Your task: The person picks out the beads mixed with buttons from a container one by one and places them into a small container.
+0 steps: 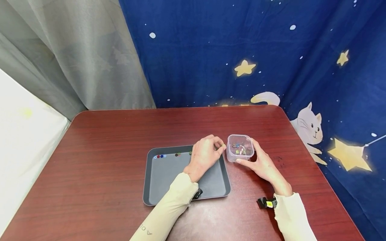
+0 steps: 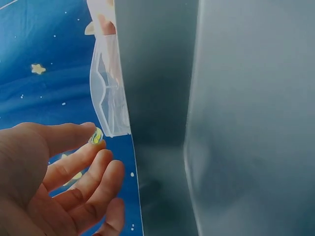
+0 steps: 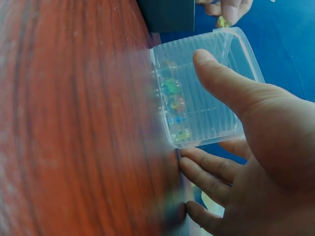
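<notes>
Between thumb and forefinger my left hand (image 1: 205,152) pinches a small clear glass marble (image 2: 96,135) with a yellow and blue swirl. That hand is over the right part of a grey tray (image 1: 164,180), just left of a clear plastic box (image 1: 240,160). Around the box's right side my right hand (image 1: 261,163) grips with the thumb on the near wall and fingers on the far side. Several coloured marbles (image 3: 171,87) lie on the bottom of the box, which stands on the table, open at the top.
Along the tray's far edge sit several marbles (image 1: 159,156), with others (image 1: 178,154) farther right, some partly behind the left hand. The tray rests on a reddish-brown wooden table (image 1: 105,160). A blue curtain (image 1: 205,60) with stars hangs behind the table's far edge.
</notes>
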Demonstrator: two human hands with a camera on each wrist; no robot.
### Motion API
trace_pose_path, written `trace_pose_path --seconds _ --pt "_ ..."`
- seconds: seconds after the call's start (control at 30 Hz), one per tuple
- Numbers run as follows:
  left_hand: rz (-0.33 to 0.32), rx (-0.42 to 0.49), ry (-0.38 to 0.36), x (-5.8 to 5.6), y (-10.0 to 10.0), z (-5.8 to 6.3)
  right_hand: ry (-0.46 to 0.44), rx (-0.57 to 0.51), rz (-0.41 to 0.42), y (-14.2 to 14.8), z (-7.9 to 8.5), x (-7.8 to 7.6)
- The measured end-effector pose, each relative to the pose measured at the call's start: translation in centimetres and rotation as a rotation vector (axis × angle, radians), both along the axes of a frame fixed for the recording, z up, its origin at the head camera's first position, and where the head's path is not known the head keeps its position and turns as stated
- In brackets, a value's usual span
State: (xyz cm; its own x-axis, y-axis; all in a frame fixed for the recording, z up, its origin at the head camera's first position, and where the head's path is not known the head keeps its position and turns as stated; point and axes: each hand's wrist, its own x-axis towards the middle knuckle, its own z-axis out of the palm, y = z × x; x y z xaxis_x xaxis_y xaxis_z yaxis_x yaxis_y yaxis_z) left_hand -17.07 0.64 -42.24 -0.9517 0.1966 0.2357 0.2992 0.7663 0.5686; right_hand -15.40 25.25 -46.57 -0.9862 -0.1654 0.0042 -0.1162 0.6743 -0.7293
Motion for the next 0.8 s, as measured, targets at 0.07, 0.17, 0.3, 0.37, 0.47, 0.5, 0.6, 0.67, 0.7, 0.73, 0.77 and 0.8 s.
trace_pose_path --seconds 0.07,0.17,0.3,0.37,0.47,0.5,0.6,0.67,0.7,0.73,0.77,0.8 --pt "-0.004 -0.001 0.006 0.0 0.1 0.1 0.002 -0.001 -0.002 -0.1 -0.1 0.0" --pt "-0.008 0.000 0.019 0.0 0.3 0.0 0.005 0.001 -0.002 -0.1 -0.1 -0.1" --pt "-0.014 0.012 0.031 -0.1 0.5 0.0 0.002 0.003 -0.001 -0.1 -0.1 -0.1" --pt "-0.021 0.024 0.031 -0.1 0.6 0.0 0.004 0.003 0.002 -0.1 -0.1 -0.1" --pt "-0.031 0.032 0.033 0.0 0.7 0.2 0.006 0.001 0.004 -0.1 -0.1 -0.1" --pt "-0.032 0.030 0.035 0.0 0.8 0.3 0.008 0.003 0.006 -0.1 -0.1 -0.1" --pt "-0.036 0.028 0.041 0.1 0.9 0.4 0.006 0.005 0.004 -0.1 0.0 -0.1" --pt "-0.039 0.028 0.044 0.1 1.0 0.5 0.006 0.010 0.004 -0.1 0.0 0.0" --pt "-0.041 0.030 0.046 0.1 1.0 0.5 0.005 0.013 0.005 -0.1 0.0 0.0" --pt "-0.044 0.032 0.046 0.1 1.1 0.5 0.002 0.013 0.002 -0.1 0.1 0.0" --pt "-0.045 0.034 0.046 0.1 1.1 0.5 0.000 0.014 0.003 -0.1 0.1 0.0" --pt "-0.047 0.035 0.048 0.0 1.2 0.5 0.000 0.014 0.004 -0.1 0.1 0.1"
